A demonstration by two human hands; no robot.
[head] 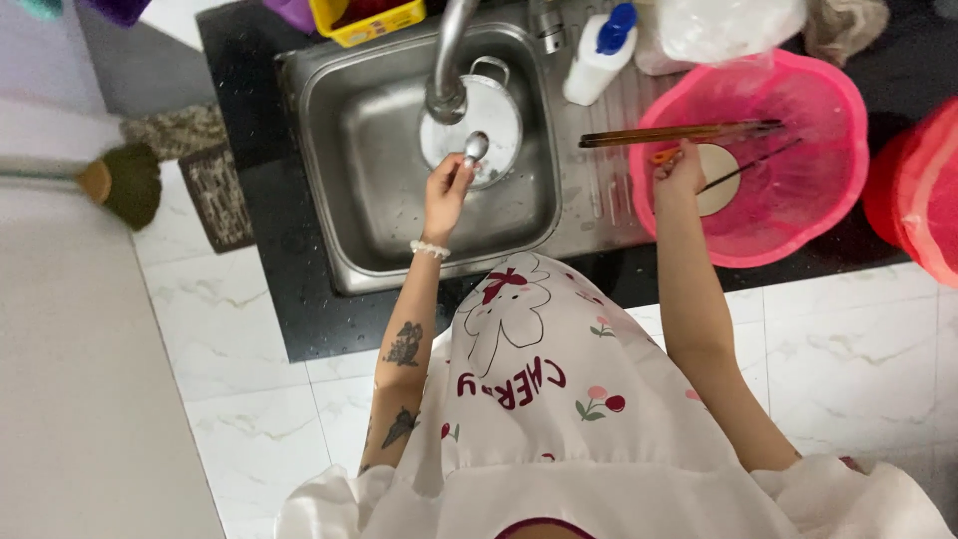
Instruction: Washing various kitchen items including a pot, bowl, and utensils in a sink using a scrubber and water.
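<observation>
Rinse step, by the look of it: my left hand (446,186) is pinched around the handle of a metal spoon (476,147), bowl up, held just under the faucet (446,60) spout at upper centre of the frame, over the steel sink (339,130). Can't tell if water is running. My right hand (681,166) is closed on something small and orange at the near rim of the pink plastic basin (798,150), upper right; what the item is, too small to say. My read on the next move: turn the spoon under the spout, then carry it across to the basin side, and keep a firm pinch since wet polished metal is slick. Spoon is smooth, shiny, rounded bowl. Below it in the sink lies a round metal lid (494,115) with a loop handle, flat and matte-bright. Sink is brushed steel, rectangular, wet spots on it and on the black counter (259,200) around it. Basin is translucent, scalloped rim, holding a pale round plate (723,185) and long dark chopsticks (679,133) laid across it. White squeeze bottle (597,50) with blue cap stands between sink and basin. Red tub (923,190) at far right edge. Beaded bracelet (430,250) on my left wrist.
</observation>
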